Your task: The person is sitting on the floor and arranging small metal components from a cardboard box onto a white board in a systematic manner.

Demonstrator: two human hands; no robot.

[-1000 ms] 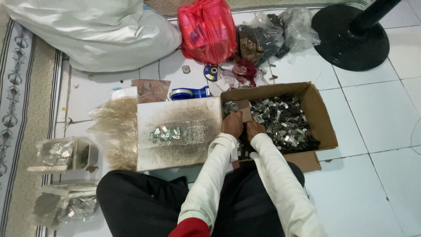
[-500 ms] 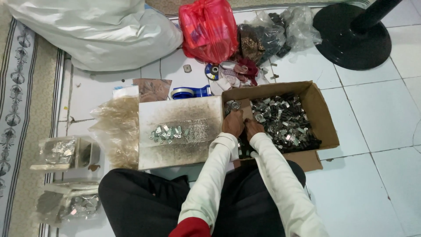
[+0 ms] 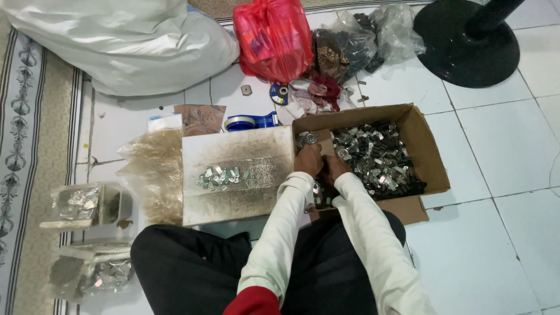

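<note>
Both hands, left hand [image 3: 308, 160] and right hand [image 3: 333, 169], are meeting inside the cardboard box [image 3: 429, 153], grips clenching small shiny silver metal clips [image 3: 373, 154], heaped and tangled.

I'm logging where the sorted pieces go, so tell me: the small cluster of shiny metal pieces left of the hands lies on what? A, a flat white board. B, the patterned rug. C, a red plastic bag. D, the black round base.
A: the small cluster of metal pieces lies on the flat white board, beside the cardboard box where both hands work.
</note>
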